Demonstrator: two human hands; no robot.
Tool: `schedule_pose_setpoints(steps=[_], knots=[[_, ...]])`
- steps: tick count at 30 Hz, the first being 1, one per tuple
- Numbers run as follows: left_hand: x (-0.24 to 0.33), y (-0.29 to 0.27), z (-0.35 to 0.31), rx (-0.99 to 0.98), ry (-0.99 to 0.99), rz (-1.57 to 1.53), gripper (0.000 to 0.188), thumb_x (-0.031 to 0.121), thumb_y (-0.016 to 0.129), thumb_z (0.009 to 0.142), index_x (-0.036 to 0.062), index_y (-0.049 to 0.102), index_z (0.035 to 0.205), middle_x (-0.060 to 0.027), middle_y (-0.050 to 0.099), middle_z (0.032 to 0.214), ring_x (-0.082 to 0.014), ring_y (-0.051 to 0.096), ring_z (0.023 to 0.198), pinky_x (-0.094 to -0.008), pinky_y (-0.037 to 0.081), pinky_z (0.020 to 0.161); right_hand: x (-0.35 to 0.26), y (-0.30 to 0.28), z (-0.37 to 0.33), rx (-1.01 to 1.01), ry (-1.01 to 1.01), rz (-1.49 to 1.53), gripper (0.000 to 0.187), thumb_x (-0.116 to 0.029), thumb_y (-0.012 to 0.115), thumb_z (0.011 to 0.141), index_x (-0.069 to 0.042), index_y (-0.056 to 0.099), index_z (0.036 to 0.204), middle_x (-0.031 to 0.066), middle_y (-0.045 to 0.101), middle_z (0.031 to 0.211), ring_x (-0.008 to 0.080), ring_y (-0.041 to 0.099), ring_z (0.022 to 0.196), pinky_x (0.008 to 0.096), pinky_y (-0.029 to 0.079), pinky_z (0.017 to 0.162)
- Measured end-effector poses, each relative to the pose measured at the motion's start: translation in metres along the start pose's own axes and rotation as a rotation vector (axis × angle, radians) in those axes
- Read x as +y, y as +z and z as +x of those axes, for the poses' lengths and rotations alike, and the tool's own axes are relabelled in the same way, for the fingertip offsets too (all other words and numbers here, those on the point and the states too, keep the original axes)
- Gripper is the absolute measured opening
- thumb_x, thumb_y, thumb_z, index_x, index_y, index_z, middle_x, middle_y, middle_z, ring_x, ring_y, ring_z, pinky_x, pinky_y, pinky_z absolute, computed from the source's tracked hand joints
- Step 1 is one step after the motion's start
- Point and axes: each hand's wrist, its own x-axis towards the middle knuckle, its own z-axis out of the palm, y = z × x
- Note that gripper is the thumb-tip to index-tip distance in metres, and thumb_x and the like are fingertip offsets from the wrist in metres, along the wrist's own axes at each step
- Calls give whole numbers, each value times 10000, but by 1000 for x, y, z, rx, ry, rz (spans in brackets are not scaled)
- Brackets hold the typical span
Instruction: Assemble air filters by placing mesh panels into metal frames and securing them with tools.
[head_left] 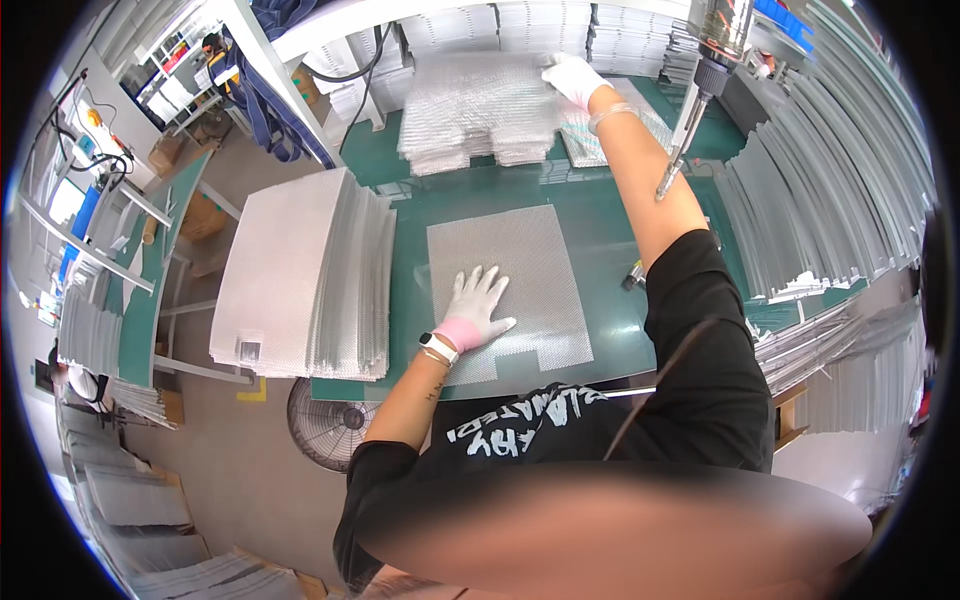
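A grey sheet with a fine mesh-like texture [535, 265] lies flat on the green table, a square notch in its near edge. On it rests my left hand [473, 305], gloved in white with a pink cuff, palm down and fingers spread. At the back of the table is a pile of translucent, bubble-textured sheets [480, 105], also notched on the near side. My right hand [575, 80], in a white glove, reaches to this pile's far right corner. Its fingers are closed at the edge of the top translucent sheet; the fingertips are partly hidden.
A tall stack of sheets [285, 270] stands at the table's left edge. Another wrapped pile [620, 120] lies under my right forearm. An electric screwdriver [700, 90] hangs at the right, before a long row of grey panels [820, 170]. A fan [335, 420] stands below the table.
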Motion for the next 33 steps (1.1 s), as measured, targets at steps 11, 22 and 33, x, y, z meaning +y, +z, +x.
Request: schedule_pose_setpoints(steps=[11,22,33], knots=[[-1,0,-6,-21,-42,16,828,536,605,837,87,351,1485,-172,276,1561,-382,177,1466,-544,96,1192,-21,11,-23,-65,102,803,220,-10,559,912,-49,555,1128,33,574,833,114,545,666,242,450,558],[-3,-42,16,321,-81,2,803,459,661,822,52,382,1456,-183,295,1536,-423,201,1440,-557,103,1185,-45,19,-30,-21,-192,1453,262,-1,557,908,-20,545,1169,64,569,921,142,541,691,257,468,601],[-59,-117,126,687,-217,418,665,307,700,820,44,459,1381,-139,485,1409,-335,444,1288,-486,295,1104,-63,14,-31,-85,-116,1506,359,22,530,920,-16,515,1276,84,627,984,137,543,741,276,462,649]])
